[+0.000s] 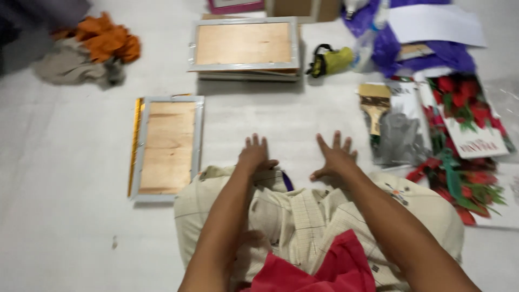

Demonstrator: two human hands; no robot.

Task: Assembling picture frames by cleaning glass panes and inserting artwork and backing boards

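Two hands (294, 157) near red-flowered packages (467, 116)

Bare white floor (292, 116) open ahead of both hands (254, 157), out to the far stacked frames (244, 47). Left blocked by a face-down frame (167, 147); right by a brush (374, 108) and flower prints (465, 116). Far-left floor free, apart from rags (89, 48).

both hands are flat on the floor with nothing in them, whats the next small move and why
Probably the left hand reaches left to the single picture frame lying back-up on the floor. Both hands are empty, the right hand spread beside it, and that frame is the nearest item, lying apart from the stack of frames farther ahead.
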